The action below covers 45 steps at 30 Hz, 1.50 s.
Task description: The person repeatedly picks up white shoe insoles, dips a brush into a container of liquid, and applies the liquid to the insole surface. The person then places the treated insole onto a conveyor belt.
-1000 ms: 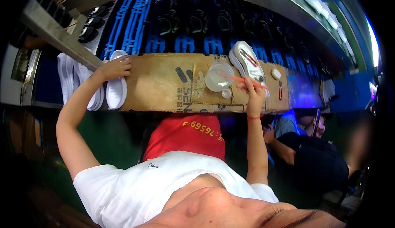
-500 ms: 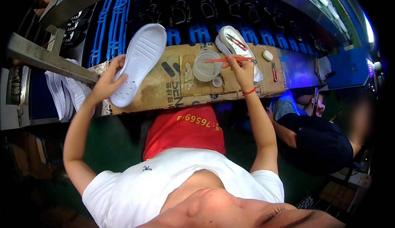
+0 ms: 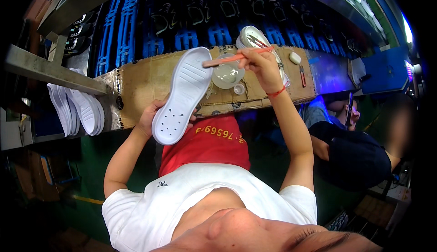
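My left hand is closed round the lower part of a white shoe sole, its cupped inner face turned up, with ridges and small holes showing. In my right hand is an orange-handled brush. Its brown tip overlaps the sole's upper right edge; whether it touches, I cannot tell. Just beneath the brush stands a round translucent tub with clear liquid in it. A small white cap lies beside the tub.
Cardboard covers the bench. Behind the tub lies another white sole holding tools. A white case and red-handled snips are at right; stacked soles at left. Blue racks carry dark shoes. A person sits at right.
My left hand has brought the sole right and nearer to me. My right hand has lifted the brush from over the tub and moved it left to the sole's edge.
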Each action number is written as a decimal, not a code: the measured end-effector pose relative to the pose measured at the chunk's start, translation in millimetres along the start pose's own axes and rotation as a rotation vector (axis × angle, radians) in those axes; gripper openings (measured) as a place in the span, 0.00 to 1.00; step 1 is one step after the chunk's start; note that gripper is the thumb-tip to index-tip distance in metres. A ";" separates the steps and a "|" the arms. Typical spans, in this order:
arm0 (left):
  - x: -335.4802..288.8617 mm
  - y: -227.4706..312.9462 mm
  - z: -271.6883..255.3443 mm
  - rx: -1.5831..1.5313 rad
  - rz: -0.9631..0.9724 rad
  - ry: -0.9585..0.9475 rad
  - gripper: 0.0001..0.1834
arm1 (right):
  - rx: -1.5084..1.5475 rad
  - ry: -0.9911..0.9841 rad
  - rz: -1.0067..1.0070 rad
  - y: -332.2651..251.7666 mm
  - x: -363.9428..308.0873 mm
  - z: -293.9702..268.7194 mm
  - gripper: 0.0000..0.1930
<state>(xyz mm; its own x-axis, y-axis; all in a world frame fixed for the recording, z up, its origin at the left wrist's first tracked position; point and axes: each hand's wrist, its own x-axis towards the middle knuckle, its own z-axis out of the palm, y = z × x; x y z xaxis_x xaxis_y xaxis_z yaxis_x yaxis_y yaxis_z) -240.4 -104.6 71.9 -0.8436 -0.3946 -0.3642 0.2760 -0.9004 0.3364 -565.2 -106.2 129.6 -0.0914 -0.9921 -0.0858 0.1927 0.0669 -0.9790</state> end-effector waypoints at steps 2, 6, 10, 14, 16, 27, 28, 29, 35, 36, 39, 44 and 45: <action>-1.7 -2.0 -5.1 0.039 -0.028 -0.023 0.38 | -0.242 -0.081 -0.244 -10.1 9.2 14.4 0.11; -0.7 1.0 -8.4 0.051 -0.105 -0.087 0.40 | -0.770 -0.344 -0.603 -38.3 20.7 33.8 0.08; 4.8 1.3 -1.0 0.009 -0.160 -0.101 0.40 | -0.881 -0.728 -0.781 -49.0 40.0 45.1 0.06; 11.0 -1.9 -5.1 0.002 -0.091 -0.175 0.40 | -1.093 -0.395 -0.696 -70.1 46.0 -0.8 0.07; 13.3 -5.1 -2.7 0.045 -0.006 -0.169 0.40 | -1.003 -0.292 -0.658 -57.0 34.3 -14.9 0.08; 34.4 11.9 -11.1 0.205 0.374 -0.092 0.43 | -0.605 -0.370 -0.402 9.6 -49.8 10.1 0.06; 31.5 14.6 -13.5 0.258 0.391 -0.049 0.44 | -0.619 -0.329 -0.460 4.4 -45.8 8.2 0.06; 29.6 16.7 -9.7 0.310 0.408 -0.008 0.45 | -0.635 -0.286 -0.518 -0.4 -41.5 6.3 0.06; 19.4 29.0 19.2 1.411 1.140 0.179 0.41 | -0.649 -0.077 -0.404 2.3 -33.5 9.0 0.08; 21.7 28.6 28.5 1.385 1.187 0.184 0.40 | -0.527 -0.045 -0.272 9.1 -37.4 15.0 0.09; 23.5 21.1 27.3 1.207 1.192 0.183 0.40 | -0.226 -0.083 -0.185 22.0 -49.3 46.6 0.11; 37.4 31.4 1.6 1.065 1.316 -0.053 0.39 | 0.049 -0.369 -0.119 27.5 -72.2 109.1 0.11; 29.1 31.9 17.1 0.912 1.210 -0.117 0.37 | -0.042 -0.359 -0.272 24.8 -66.2 111.1 0.11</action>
<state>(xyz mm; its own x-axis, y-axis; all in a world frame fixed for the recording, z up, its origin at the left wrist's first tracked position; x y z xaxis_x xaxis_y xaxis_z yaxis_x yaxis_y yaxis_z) -264.0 -141.7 86.8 -0.3681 -0.7347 0.5699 0.4742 0.3789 0.7947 -445.7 -50.6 131.5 0.2126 -0.9477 0.2380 0.1682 -0.2044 -0.9643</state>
